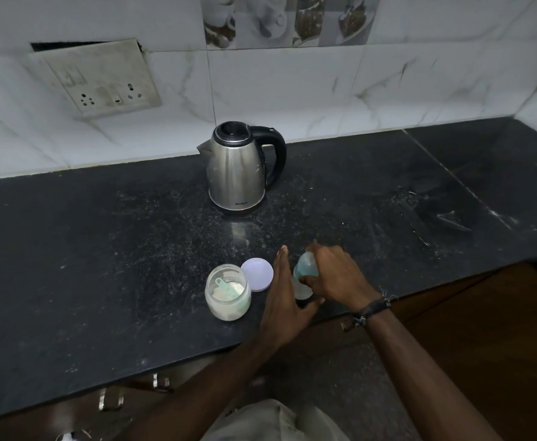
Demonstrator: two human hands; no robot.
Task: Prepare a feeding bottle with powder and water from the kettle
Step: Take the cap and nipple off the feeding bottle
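Observation:
A feeding bottle with a blue-green cap stands near the front edge of the black counter. My right hand grips its top from the right, fingers curled round the cap. My left hand lies beside the bottle with straight fingers, the thumb reaching under its base. An open clear jar of white powder with a green scoop inside stands to the left. Its white lid lies flat behind it. A steel kettle with a black handle stands further back, lid closed.
A wall socket plate hangs on the tiled wall at the back left. Brown cabinet fronts with metal handles run below the counter edge. A seam crosses the counter at the right.

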